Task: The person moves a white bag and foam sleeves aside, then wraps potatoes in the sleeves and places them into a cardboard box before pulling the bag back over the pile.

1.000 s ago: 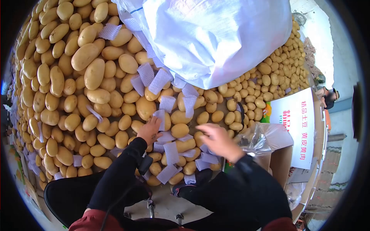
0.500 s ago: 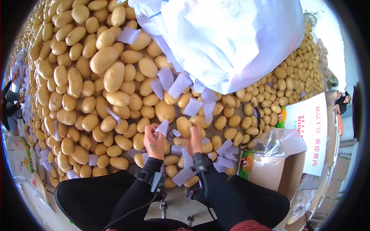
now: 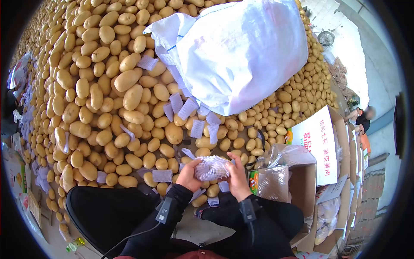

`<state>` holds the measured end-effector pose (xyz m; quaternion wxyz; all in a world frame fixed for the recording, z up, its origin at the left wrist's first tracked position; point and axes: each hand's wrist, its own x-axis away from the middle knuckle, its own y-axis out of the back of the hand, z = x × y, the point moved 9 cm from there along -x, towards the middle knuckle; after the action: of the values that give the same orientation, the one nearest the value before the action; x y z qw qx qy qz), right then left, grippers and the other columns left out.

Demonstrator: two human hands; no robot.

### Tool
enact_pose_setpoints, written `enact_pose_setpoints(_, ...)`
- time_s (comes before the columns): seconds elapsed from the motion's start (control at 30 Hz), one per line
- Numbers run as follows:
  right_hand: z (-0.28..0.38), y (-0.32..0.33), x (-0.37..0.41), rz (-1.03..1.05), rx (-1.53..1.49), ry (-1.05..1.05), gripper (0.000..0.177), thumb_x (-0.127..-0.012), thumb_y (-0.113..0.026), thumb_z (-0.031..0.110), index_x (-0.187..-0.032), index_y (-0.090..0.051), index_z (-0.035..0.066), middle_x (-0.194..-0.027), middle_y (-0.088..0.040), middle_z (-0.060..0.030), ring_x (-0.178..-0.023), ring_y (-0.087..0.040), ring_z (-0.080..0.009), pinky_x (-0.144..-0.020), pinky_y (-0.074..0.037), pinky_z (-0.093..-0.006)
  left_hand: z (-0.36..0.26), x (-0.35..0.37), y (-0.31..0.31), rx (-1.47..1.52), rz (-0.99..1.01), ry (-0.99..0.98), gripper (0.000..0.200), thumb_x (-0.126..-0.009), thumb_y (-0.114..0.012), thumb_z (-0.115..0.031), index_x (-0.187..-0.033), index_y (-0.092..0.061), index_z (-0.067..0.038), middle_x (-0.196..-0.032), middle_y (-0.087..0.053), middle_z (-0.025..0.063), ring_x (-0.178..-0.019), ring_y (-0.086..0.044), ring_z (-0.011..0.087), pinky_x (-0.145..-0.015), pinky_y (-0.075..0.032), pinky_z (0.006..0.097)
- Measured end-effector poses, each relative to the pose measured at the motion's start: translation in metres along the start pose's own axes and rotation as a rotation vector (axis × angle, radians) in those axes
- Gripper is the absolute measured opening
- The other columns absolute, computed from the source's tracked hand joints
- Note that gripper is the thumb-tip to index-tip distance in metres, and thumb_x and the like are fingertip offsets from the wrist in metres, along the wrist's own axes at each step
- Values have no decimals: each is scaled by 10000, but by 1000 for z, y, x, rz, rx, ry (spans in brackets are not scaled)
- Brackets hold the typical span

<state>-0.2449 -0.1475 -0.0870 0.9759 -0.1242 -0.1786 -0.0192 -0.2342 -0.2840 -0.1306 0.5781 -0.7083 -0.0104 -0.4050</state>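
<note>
Between my two hands is a potato in a white foam net sleeve [image 3: 212,168], its mesh stretched wide round it. My left hand [image 3: 189,176] is closed on the sleeve's left end. At the right end, my right hand [image 3: 238,178] grips it with the fingers and thumb, one finger lifted. The potato itself is mostly hidden by the mesh. Loose flat foam sleeves [image 3: 162,175] lie on the potatoes just beyond and below my hands.
A large heap of potatoes [image 3: 97,97] spreads ahead and left. A big white sack [image 3: 241,56] lies on it. An open carton [image 3: 304,185] with plastic lining stands at right, beside a printed box flap [image 3: 315,146]. Another person [image 3: 365,118] is at far right.
The bare potato that was in my right hand and the foam sleeve in my left are now together, the sleeve stretched over the potato. My view has shifted right.
</note>
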Motion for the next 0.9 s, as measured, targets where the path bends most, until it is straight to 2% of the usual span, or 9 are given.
enact_pose_setpoints(0.17, 14, -21, 48, 300, -188, -246, 503, -954, -459, 276, -1430, -417, 122, -1173, -632, -114, -858, -677, -231, -482, -540, -358, 45, -16, 7, -171, 248, 169, 290, -1026, -477, -219, -1174, -590, 3, -1110, -685, 117, -968, -684, 229, -837, -567, 371)
enact_pose_setpoints(0.23, 22, -23, 57, 248, -222, -232, 539, -944, -469, 295, -1442, -413, 98, -1200, -628, -133, -930, -674, -268, -579, -580, -399, 72, -13, 3, -204, 418, 220, 284, -1044, -441, -221, -1186, -593, -26, -1131, -681, 97, -986, -677, 209, -821, -565, 363)
enact_pose_setpoints(0.33, 49, 33, 61, -65, -184, -69, 529, -895, -540, 208, -1388, -455, 37, -1230, -608, -143, -1072, -626, -263, -890, -540, -422, 78, -25, 17, -513, 133, 231, 362, -986, -592, -322, -1253, -570, -79, -1140, -663, 53, -925, -663, 166, -754, -556, 317)
enact_pose_setpoints(0.47, 208, 125, 110, -354, 1105, 361, 550, -705, -682, 112, -1236, -577, 14, -1109, -611, -121, -1045, -605, -237, -928, -487, -344, -63, -60, 4, -1636, -201, -1098, 128, -859, -617, -77, -977, -654, -44, -894, -668, 149, -824, -666, 328, -708, -529, 408)
enact_pose_setpoints(0.57, 234, 165, 110, -260, 1914, -111, 562, -643, -761, 84, -1178, -622, -13, -1111, -606, -198, -1098, -557, -392, -980, -446, -444, -121, -98, -16, -1964, -158, -1259, 244, -844, -605, -71, -1087, -590, -70, -1090, -595, 154, -976, -599, 380, -793, -523, 463)
enact_pose_setpoints(0.63, 237, 99, 60, -294, 1860, 318, 549, -668, -796, 127, -1169, -621, -15, -1139, -614, -201, -1165, -532, -387, -1011, -428, -440, -143, -115, -39, -2020, -186, -1448, 458, -828, -620, -48, -1270, -511, -97, -1185, -544, 175, -1072, -556, 397, -843, -527, 435)
enact_pose_setpoints(0.77, 86, 13, -79, 350, 1032, 81, 441, -897, -687, 138, -1306, -581, 11, -1263, -637, -116, -1118, -629, -218, -955, -508, -349, -154, -170, -21, -2238, -162, -1201, 482, -832, -642, -44, -1287, -498, -105, -1146, -560, 158, -955, -597, 389, -807, -536, 430)
enact_pose_setpoints(0.83, -10, -18, -134, 419, 740, -32, 488, -902, -667, 138, -1344, -523, -12, -1285, -614, -189, -1157, -622, -287, -974, -502, -386, -157, -181, -10, -2202, -137, -1095, 463, -834, -649, -42, -1273, -513, -100, -1106, -573, 155, -900, -610, 386, -790, -536, 429)
enact_pose_setpoints(0.9, -48, -43, -180, 232, 1031, 401, 623, -843, -718, 140, -1383, -451, -18, -1306, -572, -238, -1208, -567, -368, -1033, -448, -433, -173, -150, -11, -1709, -138, -1270, 367, -830, -667, -32, -1184, -575, -67, -983, -595, 156, -798, -615, 380, -729, -526, 419)
